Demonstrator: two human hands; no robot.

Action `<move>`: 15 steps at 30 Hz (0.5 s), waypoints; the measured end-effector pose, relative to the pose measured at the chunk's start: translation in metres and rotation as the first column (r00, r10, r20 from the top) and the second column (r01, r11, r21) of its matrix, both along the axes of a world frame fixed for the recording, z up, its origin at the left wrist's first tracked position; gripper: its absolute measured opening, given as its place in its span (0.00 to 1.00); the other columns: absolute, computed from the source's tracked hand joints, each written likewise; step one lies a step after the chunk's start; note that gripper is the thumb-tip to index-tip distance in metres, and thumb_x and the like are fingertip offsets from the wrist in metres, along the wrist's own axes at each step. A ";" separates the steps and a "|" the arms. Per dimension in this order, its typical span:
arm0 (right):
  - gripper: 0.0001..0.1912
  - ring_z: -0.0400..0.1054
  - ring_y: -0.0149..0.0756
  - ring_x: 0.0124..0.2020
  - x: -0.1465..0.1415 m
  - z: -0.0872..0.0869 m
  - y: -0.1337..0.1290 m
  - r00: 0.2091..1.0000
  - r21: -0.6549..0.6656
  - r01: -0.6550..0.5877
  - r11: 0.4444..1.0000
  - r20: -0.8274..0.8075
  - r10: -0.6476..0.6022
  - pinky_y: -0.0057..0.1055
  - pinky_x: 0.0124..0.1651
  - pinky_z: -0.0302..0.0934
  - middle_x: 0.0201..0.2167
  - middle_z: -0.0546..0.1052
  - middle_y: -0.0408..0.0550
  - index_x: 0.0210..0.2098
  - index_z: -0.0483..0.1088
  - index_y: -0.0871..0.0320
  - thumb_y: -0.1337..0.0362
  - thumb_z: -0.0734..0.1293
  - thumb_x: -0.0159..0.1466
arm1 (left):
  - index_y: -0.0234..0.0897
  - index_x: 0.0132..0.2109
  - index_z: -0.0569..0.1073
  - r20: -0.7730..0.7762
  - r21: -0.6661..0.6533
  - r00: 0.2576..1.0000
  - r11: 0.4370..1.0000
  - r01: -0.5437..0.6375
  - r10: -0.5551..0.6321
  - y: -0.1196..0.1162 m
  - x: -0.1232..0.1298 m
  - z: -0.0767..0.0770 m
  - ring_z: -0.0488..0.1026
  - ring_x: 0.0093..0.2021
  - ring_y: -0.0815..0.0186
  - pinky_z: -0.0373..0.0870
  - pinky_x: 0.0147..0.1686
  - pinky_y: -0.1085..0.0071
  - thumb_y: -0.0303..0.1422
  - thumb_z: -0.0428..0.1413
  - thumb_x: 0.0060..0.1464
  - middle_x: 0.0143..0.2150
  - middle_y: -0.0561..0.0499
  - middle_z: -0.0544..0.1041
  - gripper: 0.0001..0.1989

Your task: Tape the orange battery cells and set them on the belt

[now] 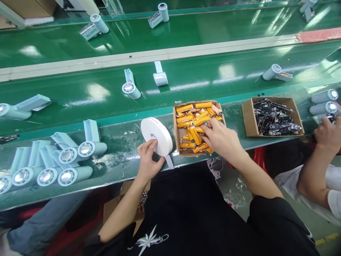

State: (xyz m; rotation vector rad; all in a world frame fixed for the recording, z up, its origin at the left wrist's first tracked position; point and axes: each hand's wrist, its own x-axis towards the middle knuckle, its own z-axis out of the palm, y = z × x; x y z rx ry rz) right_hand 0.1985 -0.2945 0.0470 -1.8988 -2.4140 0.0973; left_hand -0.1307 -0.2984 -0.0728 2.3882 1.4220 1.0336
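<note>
A roll of white tape (163, 137) stands on edge on the green bench, its loose end hanging down by the front edge. My left hand (149, 158) grips it, fingers at its core and thumb low near the loose end. To the right of the roll is a cardboard box (175, 131) of orange-wrapped cylindrical batteries (195, 135), some with thin wires. My right hand (220, 137) reaches into this box from the right, fingers bent and closed on one battery among the others; the fingertips are partly hidden.
Light-blue handheld fan housings (76, 175) crowd the bench at left. More housings (131, 89) lie on the green conveyor belt (197, 81) behind. A second cardboard box (249, 119) holds black circuit boards. At far right, a co-worker's hand (329, 133) is beside two more housings.
</note>
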 end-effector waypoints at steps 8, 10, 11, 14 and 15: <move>0.10 0.74 0.46 0.48 0.007 0.009 0.007 0.999 0.026 -0.046 0.999 -0.026 0.046 0.31 0.30 0.63 0.54 0.77 0.57 0.48 0.77 0.57 0.70 0.64 0.74 | 0.48 0.72 0.64 0.012 -0.006 1.000 1.000 0.013 -0.013 0.000 0.000 0.000 0.70 0.60 0.46 0.67 0.61 0.47 0.30 0.62 0.60 0.63 0.40 0.75 0.35; 0.10 0.75 0.48 0.51 0.021 0.020 0.003 0.987 0.144 -0.043 0.989 -0.145 0.064 0.36 0.38 0.71 0.54 0.78 0.58 0.51 0.76 0.58 0.68 0.64 0.75 | 0.48 0.73 0.64 0.020 -0.005 1.000 1.000 0.018 -0.018 0.000 0.001 0.000 0.70 0.61 0.46 0.66 0.61 0.46 0.30 0.62 0.60 0.63 0.40 0.74 0.36; 0.09 0.75 0.48 0.53 0.027 0.025 0.000 0.972 0.206 -0.021 0.978 -0.223 0.068 0.40 0.44 0.73 0.53 0.80 0.57 0.52 0.76 0.57 0.67 0.64 0.76 | 0.48 0.73 0.64 0.022 -0.005 1.000 1.000 0.022 -0.022 0.000 0.001 0.001 0.70 0.61 0.46 0.66 0.61 0.47 0.30 0.62 0.60 0.63 0.40 0.74 0.36; 0.09 0.77 0.47 0.51 0.035 0.034 -0.010 0.838 0.297 0.124 0.947 -0.542 0.061 0.45 0.54 0.75 0.49 0.82 0.52 0.51 0.76 0.53 0.59 0.71 0.74 | 0.47 0.73 0.64 0.017 -0.010 1.000 1.000 0.026 -0.026 -0.001 0.004 0.000 0.69 0.61 0.46 0.66 0.61 0.47 0.29 0.61 0.59 0.63 0.40 0.74 0.36; 0.12 0.78 0.45 0.48 0.032 0.033 -0.014 0.731 0.264 0.189 0.946 -0.681 0.044 0.42 0.50 0.76 0.48 0.82 0.51 0.52 0.76 0.52 0.56 0.73 0.72 | 0.47 0.73 0.64 0.014 -0.012 1.000 1.000 0.016 -0.016 -0.001 0.005 -0.001 0.69 0.61 0.46 0.65 0.62 0.47 0.29 0.61 0.59 0.63 0.40 0.75 0.36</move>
